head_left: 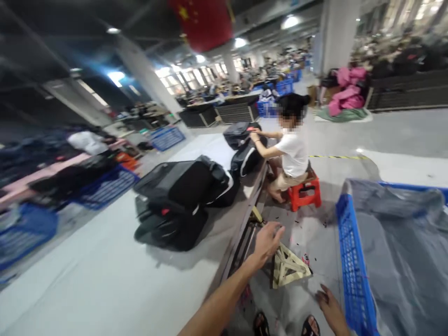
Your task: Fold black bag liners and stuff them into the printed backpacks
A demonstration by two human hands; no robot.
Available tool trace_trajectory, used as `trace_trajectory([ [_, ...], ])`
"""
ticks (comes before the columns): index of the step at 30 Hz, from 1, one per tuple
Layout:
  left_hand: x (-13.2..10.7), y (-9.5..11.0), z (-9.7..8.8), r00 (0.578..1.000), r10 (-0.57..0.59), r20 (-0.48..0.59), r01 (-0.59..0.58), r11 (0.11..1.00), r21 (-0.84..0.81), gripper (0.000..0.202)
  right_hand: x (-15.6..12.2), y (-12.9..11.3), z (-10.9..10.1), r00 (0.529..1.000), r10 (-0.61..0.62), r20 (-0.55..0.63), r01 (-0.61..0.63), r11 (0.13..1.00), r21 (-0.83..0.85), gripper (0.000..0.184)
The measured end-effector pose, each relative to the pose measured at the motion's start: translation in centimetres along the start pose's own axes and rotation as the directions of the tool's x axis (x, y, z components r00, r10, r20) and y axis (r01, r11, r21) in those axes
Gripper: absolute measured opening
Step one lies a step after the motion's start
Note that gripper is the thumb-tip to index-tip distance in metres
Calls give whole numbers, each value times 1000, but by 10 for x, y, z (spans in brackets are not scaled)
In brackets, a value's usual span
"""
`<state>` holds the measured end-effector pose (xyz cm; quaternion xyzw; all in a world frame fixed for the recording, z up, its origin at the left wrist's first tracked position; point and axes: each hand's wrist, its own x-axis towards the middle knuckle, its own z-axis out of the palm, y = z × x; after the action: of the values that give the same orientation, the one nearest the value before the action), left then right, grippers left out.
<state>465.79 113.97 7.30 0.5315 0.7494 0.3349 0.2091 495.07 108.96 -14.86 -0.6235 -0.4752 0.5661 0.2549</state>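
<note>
My left hand reaches out over the table's edge, fingers apart and loosely bent, holding nothing. Below and beside it on the floor is a pale yellow slatted frame, perhaps a stool. My right hand hangs low beside the blue crate, its fingers spread and holding nothing visible. Grey sheet material lines and fills that crate. A stack of black and dark grey bags lies on the white table, left of my left hand and apart from it.
Ahead, a person in a white shirt sits on a red stool, hands on a black bag. Blue baskets and dark goods line the left side. Pink fabric lies heaped near a pillar. Scraps litter the floor.
</note>
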Motion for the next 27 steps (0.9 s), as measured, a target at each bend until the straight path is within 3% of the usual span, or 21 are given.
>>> trace_trajectory([
  [2,-18,-15,-9,1000,-8,-10,6,987,-158,53,3,-56,35,986,-73,151,65,996,59,71],
  [5,-57,-55,-37,999,-29,-33,19,965,-262,70,6,-151,70,932,-278,232,276,960,43,100],
  [8,-95,-112,-83,994,-99,-35,85,957,-278,70,3,-231,103,832,-489,262,509,861,-9,97],
  [10,-112,-151,-121,970,-234,-64,207,937,-282,66,-2,-264,127,814,-508,282,566,804,-184,80],
  [12,-118,-183,-160,928,-344,-141,290,907,-305,62,-9,-279,150,865,-435,251,500,705,-502,60],
  [15,-106,-212,-219,868,-417,-269,272,853,-446,59,-16,-279,172,911,-381,158,344,489,-801,57],
  [19,-59,-227,-299,715,-617,-330,226,650,-725,71,-12,-271,173,919,-386,82,262,441,-858,63],
  [22,-11,-240,-357,598,-726,-340,215,554,-804,84,-11,-272,169,916,-400,36,217,419,-882,66],
  [25,32,-256,-400,510,-811,-287,239,454,-859,95,-15,-271,171,914,-404,16,200,417,-887,66],
  [27,55,-264,-419,476,-843,-250,265,408,-874,105,-17,-266,174,894,-447,10,217,412,-885,68],
])
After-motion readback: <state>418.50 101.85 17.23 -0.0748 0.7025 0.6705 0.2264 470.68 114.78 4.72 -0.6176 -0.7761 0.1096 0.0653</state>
